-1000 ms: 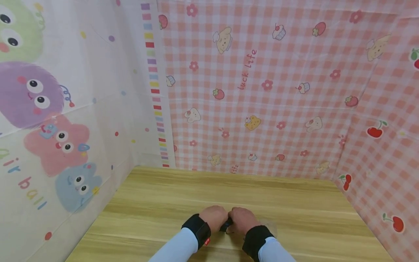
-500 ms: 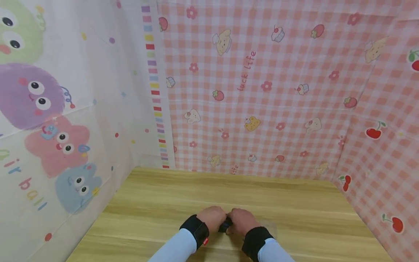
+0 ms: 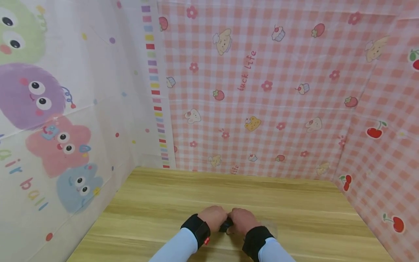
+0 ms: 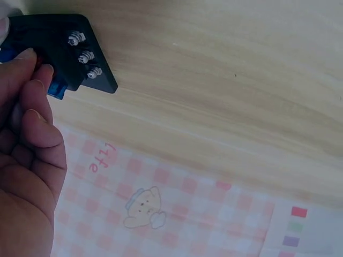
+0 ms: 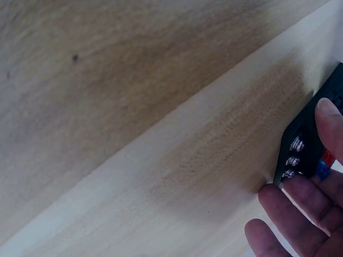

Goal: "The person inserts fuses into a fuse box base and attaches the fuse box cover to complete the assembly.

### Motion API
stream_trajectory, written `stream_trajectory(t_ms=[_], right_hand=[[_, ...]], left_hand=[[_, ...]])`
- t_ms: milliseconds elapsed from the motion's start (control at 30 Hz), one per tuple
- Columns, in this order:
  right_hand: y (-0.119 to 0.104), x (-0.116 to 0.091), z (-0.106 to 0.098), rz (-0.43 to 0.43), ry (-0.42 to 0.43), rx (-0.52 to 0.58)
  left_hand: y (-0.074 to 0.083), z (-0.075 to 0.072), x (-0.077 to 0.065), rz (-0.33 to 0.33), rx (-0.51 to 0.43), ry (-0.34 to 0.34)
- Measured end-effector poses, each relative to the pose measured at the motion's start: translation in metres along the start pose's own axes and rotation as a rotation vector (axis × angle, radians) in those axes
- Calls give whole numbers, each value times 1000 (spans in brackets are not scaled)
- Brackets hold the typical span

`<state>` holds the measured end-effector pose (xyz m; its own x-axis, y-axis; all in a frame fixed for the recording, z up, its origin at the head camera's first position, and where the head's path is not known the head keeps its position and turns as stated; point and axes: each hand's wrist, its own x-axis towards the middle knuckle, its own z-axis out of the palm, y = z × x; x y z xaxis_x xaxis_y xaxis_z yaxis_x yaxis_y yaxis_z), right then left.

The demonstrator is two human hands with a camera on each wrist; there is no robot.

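Observation:
In the head view my left hand [image 3: 212, 218] and right hand [image 3: 243, 221] meet over the front middle of the table, with a small black piece [image 3: 225, 225] between them. Close up, it is a black plastic plate [image 4: 102, 80] with a raised block, three metal screws [image 4: 76, 38] with washers, and blue [image 4: 56, 91] and red [image 5: 327, 156] parts. My left thumb and fingertips pinch the piece at its coloured parts. The right thumb [image 5: 331, 120] presses the plate's face while the fingers curl at its lower edge. Much of it is hidden behind my fingers.
The wood-patterned table [image 3: 157, 193] stretches around the hands. A faint, clear round thing [image 3: 271, 227] lies beside the right wrist. Printed cloths hang behind and on both sides, one pink checked [image 3: 288, 65]. Black bands [image 3: 196, 227] wrap both wrists.
Both hands stay in nearly the same place on the black piece, with only slight shifts of the left hand and wrist.

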<state>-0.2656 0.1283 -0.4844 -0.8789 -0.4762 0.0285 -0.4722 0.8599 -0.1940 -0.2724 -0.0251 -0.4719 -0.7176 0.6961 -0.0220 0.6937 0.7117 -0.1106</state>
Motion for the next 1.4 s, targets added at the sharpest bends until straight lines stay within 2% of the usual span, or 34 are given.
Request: stream_trajectory(t_ms=[200, 433, 633, 800, 1000, 1133, 1300, 1400], right_hand=[[1, 0, -1, -1, 3, 12], [2, -1, 1, -9, 6, 11], [3, -2, 0, -4, 6, 28], [2, -3, 0, -24, 25, 16], [1, -2, 4, -1, 13, 6], [0, -3, 5, 5, 19, 4], [-2, -1, 1, 62, -38, 21], [-2, 2, -1, 103, -71, 36]], left_hand=[[-2, 0, 2, 22, 21, 16], [-5, 4, 3, 22, 4, 21], [-6, 2, 2, 31, -7, 49], [-4, -1, 0, 3, -7, 38], [-7, -1, -4, -3, -9, 60], [-13, -1, -8, -24, -70, 66], [-22, -3, -12, -72, -150, 39], [-28, -4, -13, -95, -155, 36]])
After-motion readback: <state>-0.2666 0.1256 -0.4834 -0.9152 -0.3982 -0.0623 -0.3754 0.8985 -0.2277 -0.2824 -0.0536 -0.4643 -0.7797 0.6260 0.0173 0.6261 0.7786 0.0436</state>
